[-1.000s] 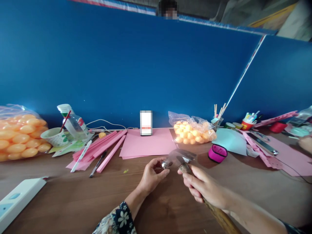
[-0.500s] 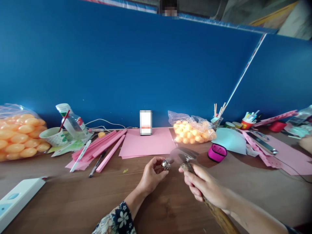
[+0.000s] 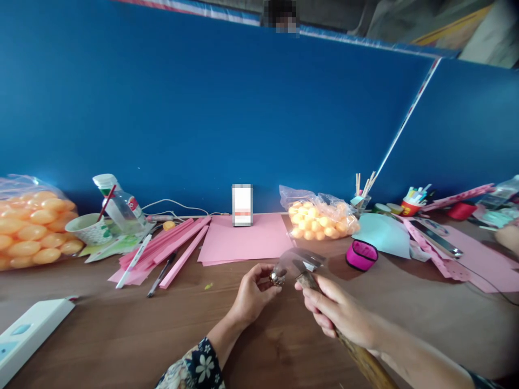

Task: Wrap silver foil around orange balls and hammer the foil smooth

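Observation:
My left hand (image 3: 253,294) is closed around the edge of a small shiny, knobbly round thing (image 3: 277,279), brownish and silvery, pinched between thumb and fingers at table height. What kind it is I cannot make out. My right hand (image 3: 334,308) grips the wooden handle of a hammer (image 3: 360,362). The blurred metal head (image 3: 298,260) reaches left, with its near end right above or against the round thing; whether they touch is unclear. A pink and black fabric band (image 3: 361,255) lies to the right of the hammer head.
Pink paper (image 3: 245,240) lies ahead beneath an upright phone (image 3: 242,205). Bags of orange balls (image 3: 322,220) stand at the back and far left. Pink strips, a pen (image 3: 161,274), a cup (image 3: 89,229) and a bottle (image 3: 121,208) are left. A power strip (image 3: 32,335) is near left; another person's hand (image 3: 508,237) shows far right.
The hammer head has shifted slightly left, closer to the round thing, and my right hand moved a little with it. My left hand keeps its grip in nearly the same place.

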`<state>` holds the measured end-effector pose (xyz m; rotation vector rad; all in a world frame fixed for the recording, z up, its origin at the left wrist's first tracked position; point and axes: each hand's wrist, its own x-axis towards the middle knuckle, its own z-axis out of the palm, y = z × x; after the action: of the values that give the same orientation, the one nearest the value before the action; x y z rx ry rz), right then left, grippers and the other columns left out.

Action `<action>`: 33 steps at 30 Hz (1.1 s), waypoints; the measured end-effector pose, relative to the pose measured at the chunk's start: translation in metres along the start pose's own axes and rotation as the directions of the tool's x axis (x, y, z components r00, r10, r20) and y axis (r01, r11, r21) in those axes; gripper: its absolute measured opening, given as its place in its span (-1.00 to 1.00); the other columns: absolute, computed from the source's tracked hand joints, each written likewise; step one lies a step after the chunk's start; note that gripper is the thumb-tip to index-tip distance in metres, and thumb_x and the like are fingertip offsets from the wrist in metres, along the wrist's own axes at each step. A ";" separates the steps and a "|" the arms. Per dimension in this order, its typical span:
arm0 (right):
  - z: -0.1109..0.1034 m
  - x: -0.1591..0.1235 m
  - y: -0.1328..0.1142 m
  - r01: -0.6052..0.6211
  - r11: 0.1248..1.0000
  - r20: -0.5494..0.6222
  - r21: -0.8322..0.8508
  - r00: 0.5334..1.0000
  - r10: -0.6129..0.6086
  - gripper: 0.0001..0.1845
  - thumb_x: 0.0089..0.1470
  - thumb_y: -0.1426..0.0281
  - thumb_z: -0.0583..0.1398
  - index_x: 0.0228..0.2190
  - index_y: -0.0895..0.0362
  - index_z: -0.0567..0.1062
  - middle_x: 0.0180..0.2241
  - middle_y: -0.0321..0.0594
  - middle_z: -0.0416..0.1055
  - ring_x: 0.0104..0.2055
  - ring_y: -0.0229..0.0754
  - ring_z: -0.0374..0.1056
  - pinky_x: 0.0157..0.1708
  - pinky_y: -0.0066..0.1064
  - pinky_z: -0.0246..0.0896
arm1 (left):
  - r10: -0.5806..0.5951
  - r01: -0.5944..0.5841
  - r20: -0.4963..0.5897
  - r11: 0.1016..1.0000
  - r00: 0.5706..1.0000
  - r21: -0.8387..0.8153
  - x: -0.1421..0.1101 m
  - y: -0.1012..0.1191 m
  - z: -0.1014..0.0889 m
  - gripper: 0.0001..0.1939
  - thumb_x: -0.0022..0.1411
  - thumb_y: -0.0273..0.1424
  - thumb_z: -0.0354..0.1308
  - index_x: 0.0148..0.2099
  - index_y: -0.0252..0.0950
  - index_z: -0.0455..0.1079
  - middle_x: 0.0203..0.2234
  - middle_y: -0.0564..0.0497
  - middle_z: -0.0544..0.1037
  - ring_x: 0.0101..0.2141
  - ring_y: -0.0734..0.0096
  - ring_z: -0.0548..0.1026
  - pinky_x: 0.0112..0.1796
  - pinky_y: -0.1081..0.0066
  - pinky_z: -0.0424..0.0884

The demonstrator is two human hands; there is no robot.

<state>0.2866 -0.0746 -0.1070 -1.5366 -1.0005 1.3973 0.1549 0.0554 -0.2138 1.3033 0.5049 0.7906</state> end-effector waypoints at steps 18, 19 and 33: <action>-0.001 -0.001 0.006 0.016 1.000 0.002 0.022 1.000 -0.016 -0.66 0.09 0.09 0.04 -0.25 0.09 0.22 -0.50 -0.42 0.10 -0.63 -0.47 0.00 -0.64 -0.55 -0.05 | -0.032 0.032 -0.011 0.999 0.999 0.011 0.000 0.007 0.000 -0.63 -0.03 -0.44 0.26 -0.13 -0.35 0.33 -0.23 -0.13 0.55 -0.21 0.27 0.50 -0.17 0.31 0.40; -0.001 -0.001 0.006 0.010 1.000 0.009 0.018 1.000 -0.011 -0.66 0.09 0.09 0.04 -0.26 0.09 0.22 -0.50 -0.42 0.10 -0.63 -0.47 0.00 -0.64 -0.55 -0.05 | -0.032 0.032 -0.007 0.999 0.999 0.016 0.000 0.007 0.000 -0.63 -0.03 -0.43 0.26 -0.13 -0.35 0.33 -0.24 -0.13 0.55 -0.22 0.27 0.50 -0.19 0.32 0.41; 0.001 -0.002 0.005 0.020 1.000 -0.007 0.017 1.000 -0.020 -0.67 0.11 0.11 0.04 -0.23 0.10 0.22 -0.50 -0.42 0.10 -0.61 -0.46 0.00 -0.64 -0.55 -0.04 | -0.013 0.013 -0.013 0.999 1.000 0.038 0.001 0.005 -0.001 -0.54 -0.05 -0.35 0.28 -0.07 -0.35 0.35 -0.26 -0.12 0.56 -0.26 0.28 0.50 -0.23 0.34 0.41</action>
<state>0.2859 -0.0782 -0.1114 -1.5140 -0.9952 1.3824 0.1533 0.0573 -0.2088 1.3296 0.5400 0.7824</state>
